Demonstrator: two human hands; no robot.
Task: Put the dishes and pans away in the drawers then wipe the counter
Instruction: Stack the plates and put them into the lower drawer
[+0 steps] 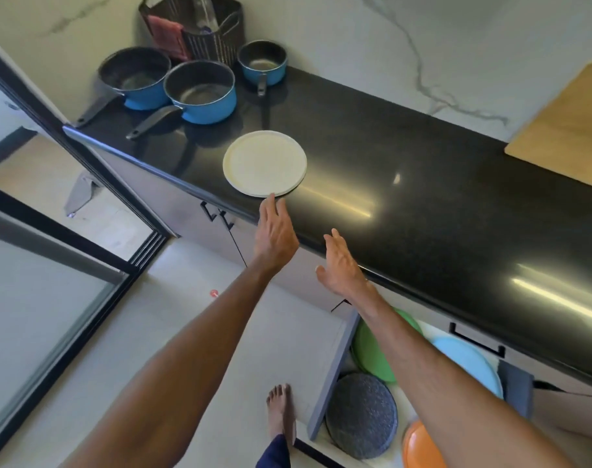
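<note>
The left hand (276, 231) is stretched forward with its fingers straight and close together, holding nothing. Its fingertips lie at the near rim of the round cream-white plate (264, 163); whether they touch it cannot be told. The right hand (341, 265) sits just beside and slightly behind the left. It is also flat and empty, with its thumb spread, and it hovers over the rounded front edge of the glossy black stone counter (423, 197).

The plate lies flat just ahead of the left hand, its near rim close to the counter's front edge. To the right of both hands a long stretch of bare counter runs up to a pale wooden cutting board (564, 130), which leans at the far right.

Beyond the plate, well ahead of the left hand, three blue saucepans with dark insides stand grouped near the counter's left end. These are a large one (135, 77), a middle one (201, 91) just beside it and a small one (262, 62). Their black handles point back toward the hands. Behind them stands a dark slotted rack (213, 28) with a pink cloth (167, 37) draped on it.

Below the right forearm a grey drawer (335, 366) stands pulled open. It holds a green plate (372, 349), a light blue plate (470, 363), a speckled grey plate (362, 413) and an orange plate (423, 447), which overlap one another. A bare foot (281, 410) stands on the pale floor just left of the drawer's side wall.
</note>
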